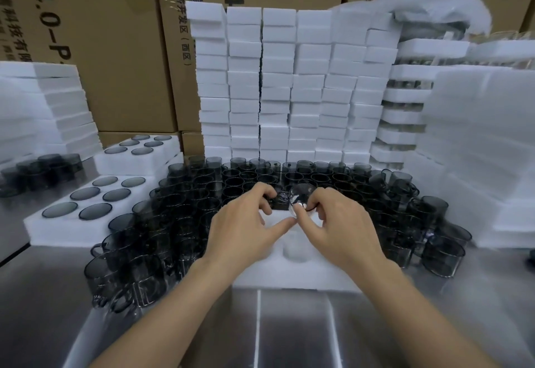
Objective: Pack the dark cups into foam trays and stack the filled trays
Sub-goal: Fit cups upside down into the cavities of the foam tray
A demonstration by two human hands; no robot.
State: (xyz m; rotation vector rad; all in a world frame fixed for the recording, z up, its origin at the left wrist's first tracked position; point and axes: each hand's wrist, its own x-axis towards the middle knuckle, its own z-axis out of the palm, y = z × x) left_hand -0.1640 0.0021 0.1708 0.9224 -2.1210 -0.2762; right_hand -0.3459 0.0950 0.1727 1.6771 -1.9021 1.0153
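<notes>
Head view, packing in progress. The cup (299, 198) in hand is tilted, its round end toward the camera, over the far part of an open tray (289, 279) that lies at the middle of the table (289, 327), just back from the near edge. The right hand (341, 222) curls its fingers round this cup, thumb pressed against it. The left hand (243, 222) meets it from the other side with fingers curled at a dark piece beside the cup and thumb laid straight toward the right thumb; whether it grips anything cannot be told. An empty pocket (295, 251) shows in the tray between the wrists.

Loose cups (179, 211) crowd round the tray on the left, far and right sides. Toward the left edge stand two filled trays (52, 231), each showing six cups seated. Along the far edge rises a wall of empty foam (292, 83); trays with cups between them are stacked at the far right corner (405, 95), and boxes (110, 49) stand behind.

Step judged: seating cups in the open tray, with stacking not yet due. The next move probably calls for turning the cup to line it up with a pocket, pushing it straight down until it sits flush, then reaching for a loose cup without knocking its neighbours.
</notes>
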